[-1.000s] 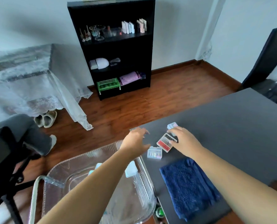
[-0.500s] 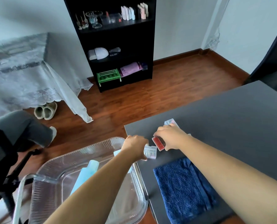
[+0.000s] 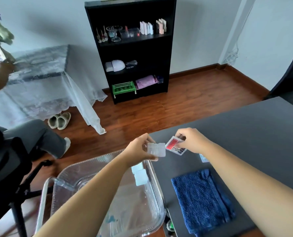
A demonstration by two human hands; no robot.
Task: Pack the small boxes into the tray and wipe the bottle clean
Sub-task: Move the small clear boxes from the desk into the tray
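My left hand [image 3: 138, 149] grips a small clear plastic box [image 3: 156, 149] in the air, above the far edge of the clear tray [image 3: 152, 211]. Close beside it my right hand [image 3: 191, 141] pinches a clear box with a red insert [image 3: 174, 145], tilted above the dark table [image 3: 244, 134]. Two pale blue boxes [image 3: 139, 175] lie inside the tray near its right wall. Another small bluish box [image 3: 203, 158] peeks out on the table under my right forearm. A folded blue towel [image 3: 202, 200] lies flat near the table's front. I see no bottle clearly.
The tray rests on a clear-framed cart left of the table. A black office chair [image 3: 7, 168] with a seated person's leg [image 3: 36, 134] stands at the left. A black shelf [image 3: 133, 48] and a cloth-covered table [image 3: 39, 79] stand farther back on the wooden floor.
Both hands have lifted their boxes off the table. My left hand took hold of the clear box and raised it over the tray's edge; the right hand raised the red box.
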